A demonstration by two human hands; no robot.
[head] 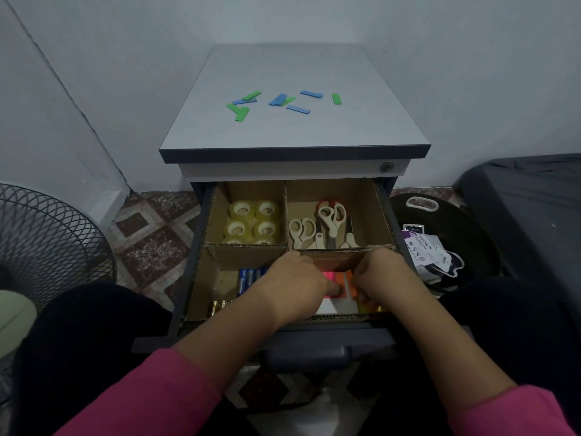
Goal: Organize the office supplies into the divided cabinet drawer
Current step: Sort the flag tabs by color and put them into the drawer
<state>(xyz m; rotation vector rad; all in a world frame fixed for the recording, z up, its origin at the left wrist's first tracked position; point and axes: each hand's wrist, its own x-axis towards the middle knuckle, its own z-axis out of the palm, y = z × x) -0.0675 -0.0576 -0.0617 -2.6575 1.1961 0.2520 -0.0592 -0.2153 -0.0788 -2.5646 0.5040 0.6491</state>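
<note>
The drawer [201,234] stands pulled out of a small grey cabinet [295,152] and is lined with cardboard dividers [286,215] that split it into four compartments. In the far left compartment sit rolls of clear tape [253,223], packed close together; in the far right one lie several pairs of scissors [327,226] with pale handles, one pair with red handles behind them. The near left compartment holds blue pens or markers [250,276] and, nearer the front edge, a few gold-coloured batteries [220,305]. Both hands are down in the near right compartment: the left hand [295,284] reaches in from the left with its fingers curled down onto a stack of pink and orange sticky tabs [338,283], and the right hand [382,278] comes in from the right with fingers bent over the same stack, so that both seem to pinch it, though the fingertips are partly hidden. A white piece lies under the tabs, and something yellow shows just below the right hand. On the cabinet top, well apart from the drawer, blue and green strips [276,102] lie scattered. Pink sleeves [147,394] cover both forearms. A wire fan guard [47,243] stands at the left on the patterned floor tiles [151,234]
</note>
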